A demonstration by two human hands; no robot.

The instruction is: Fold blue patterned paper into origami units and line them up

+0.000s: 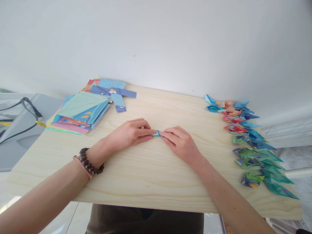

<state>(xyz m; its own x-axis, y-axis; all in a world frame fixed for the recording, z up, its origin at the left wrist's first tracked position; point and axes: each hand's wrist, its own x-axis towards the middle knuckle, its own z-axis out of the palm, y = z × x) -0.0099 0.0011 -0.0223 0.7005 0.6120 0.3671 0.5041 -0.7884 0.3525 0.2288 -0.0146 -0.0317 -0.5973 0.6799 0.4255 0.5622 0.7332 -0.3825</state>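
At the centre of the frame, a small folded piece of blue and pale-green paper is lying between both hands, low over a pale wood-grain table. The left hand is pinching its left end, fingers drawn narrow; the right hand is closing its fingertips on the right end, just as narrow.

At the left edge, a light-grey surface with a recessed part is bearing a black cable with a metal-tipped plug; whether it is a container, I cannot tell.

In the upper left, a pile of colourful square paper sheets is spreading its corners unevenly. A dark-blue paper strip is reaching right from the pile's upper part, and a small printed emblem is showing there — its lettering too small to read.

Along the right side, red folded paper shapes, blue folded paper shapes and green folded paper shapes are forming close rows, the outer ones lying near the table's right edge. Bare wood is stretching between the right hand and these rows — and more is showing between the hands and the near edge. The far edge is running along a white wall.
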